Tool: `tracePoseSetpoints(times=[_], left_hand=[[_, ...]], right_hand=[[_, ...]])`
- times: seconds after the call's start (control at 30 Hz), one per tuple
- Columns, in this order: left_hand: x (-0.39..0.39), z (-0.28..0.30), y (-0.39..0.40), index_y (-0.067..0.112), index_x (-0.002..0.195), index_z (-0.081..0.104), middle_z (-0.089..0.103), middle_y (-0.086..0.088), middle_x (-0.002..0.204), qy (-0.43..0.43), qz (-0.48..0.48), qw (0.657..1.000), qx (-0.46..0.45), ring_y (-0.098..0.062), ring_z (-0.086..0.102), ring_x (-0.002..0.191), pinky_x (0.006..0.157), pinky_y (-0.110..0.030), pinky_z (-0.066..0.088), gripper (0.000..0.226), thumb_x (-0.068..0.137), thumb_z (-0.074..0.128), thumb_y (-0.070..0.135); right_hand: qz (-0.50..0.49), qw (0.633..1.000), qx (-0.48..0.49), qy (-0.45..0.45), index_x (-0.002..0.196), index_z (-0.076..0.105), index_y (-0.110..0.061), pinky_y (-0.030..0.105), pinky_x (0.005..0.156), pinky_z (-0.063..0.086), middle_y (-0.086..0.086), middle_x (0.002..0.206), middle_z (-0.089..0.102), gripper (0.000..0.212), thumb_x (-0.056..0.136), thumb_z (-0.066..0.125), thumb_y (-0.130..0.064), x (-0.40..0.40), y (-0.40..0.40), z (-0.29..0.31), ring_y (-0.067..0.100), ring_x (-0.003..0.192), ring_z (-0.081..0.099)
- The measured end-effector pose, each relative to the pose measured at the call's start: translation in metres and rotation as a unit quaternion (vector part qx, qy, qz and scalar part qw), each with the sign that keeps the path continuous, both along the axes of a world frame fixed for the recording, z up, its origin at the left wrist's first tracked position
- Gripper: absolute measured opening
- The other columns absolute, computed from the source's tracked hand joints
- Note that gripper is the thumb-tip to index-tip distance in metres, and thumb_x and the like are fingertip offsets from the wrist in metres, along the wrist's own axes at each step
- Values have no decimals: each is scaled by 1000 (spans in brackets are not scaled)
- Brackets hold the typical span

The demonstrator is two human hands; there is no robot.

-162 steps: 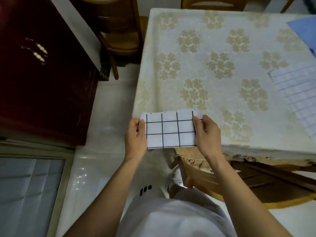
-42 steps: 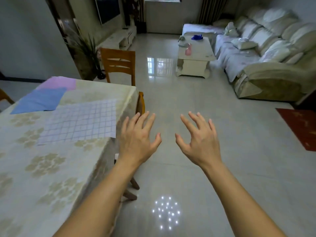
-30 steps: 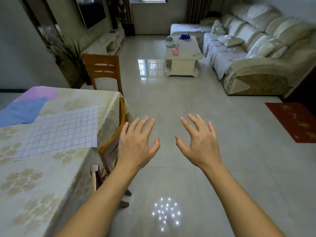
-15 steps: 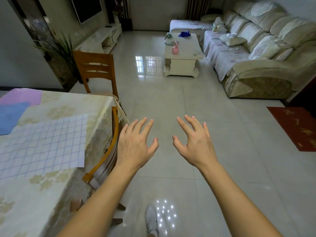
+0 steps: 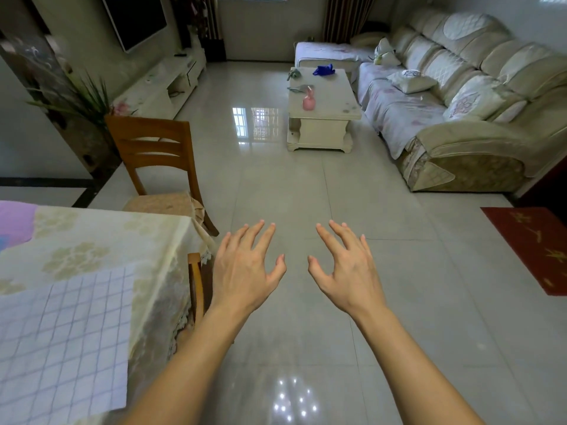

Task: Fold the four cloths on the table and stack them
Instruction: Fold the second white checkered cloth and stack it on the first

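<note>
Glossy grey tiled floor (image 5: 291,194) spreads beneath both hands, with a cream padded sofa (image 5: 460,102) far beyond the fingertips. Left of the left hand (image 5: 245,271) stands the table under a cream floral tablecloth (image 5: 101,234), bearing an unfolded white cloth with thin blue grid lines (image 5: 64,342) and a lilac cloth (image 5: 13,222) at the far edge. Left hand and right hand (image 5: 346,271) hover over the floor, fingers spread apart, holding nothing.

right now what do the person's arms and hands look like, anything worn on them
Both arms are bare from the bottom edge of the picture up to the wrists, with no sleeves in view. The left hand and right hand wear no gloves, rings, watch or bracelet that I can see; fingernails are short and unpainted.
</note>
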State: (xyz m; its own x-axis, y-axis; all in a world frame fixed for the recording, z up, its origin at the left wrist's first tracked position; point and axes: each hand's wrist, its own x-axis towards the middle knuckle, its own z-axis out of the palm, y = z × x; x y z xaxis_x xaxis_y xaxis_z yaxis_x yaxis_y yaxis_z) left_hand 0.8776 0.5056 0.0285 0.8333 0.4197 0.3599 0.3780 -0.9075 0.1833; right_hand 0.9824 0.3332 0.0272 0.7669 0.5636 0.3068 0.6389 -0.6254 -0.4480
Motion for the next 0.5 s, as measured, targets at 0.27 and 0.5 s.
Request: tracePoseSetpoints(times=[0.27, 0.5], left_hand=[[80, -8, 30, 26, 144, 47, 52, 1, 145, -5, -11, 1000, -4, -21, 45, 135, 114, -44, 35, 61, 91, 44, 56], [165, -15, 67, 24, 139, 52, 55, 0, 141, -8, 25, 1000, -7, -20, 50, 129, 110, -43, 37, 57, 90, 48, 53]], right_hand=[[2, 1000, 10, -11, 144, 50, -26, 51, 118, 22, 5, 150, 47, 67, 86, 42, -56, 78, 39, -1, 25, 144, 36], [39, 999, 16, -5, 141, 54, -23, 53, 115, 27, 7, 147, 50, 65, 85, 43, -56, 173, 82, -16, 27, 141, 41]])
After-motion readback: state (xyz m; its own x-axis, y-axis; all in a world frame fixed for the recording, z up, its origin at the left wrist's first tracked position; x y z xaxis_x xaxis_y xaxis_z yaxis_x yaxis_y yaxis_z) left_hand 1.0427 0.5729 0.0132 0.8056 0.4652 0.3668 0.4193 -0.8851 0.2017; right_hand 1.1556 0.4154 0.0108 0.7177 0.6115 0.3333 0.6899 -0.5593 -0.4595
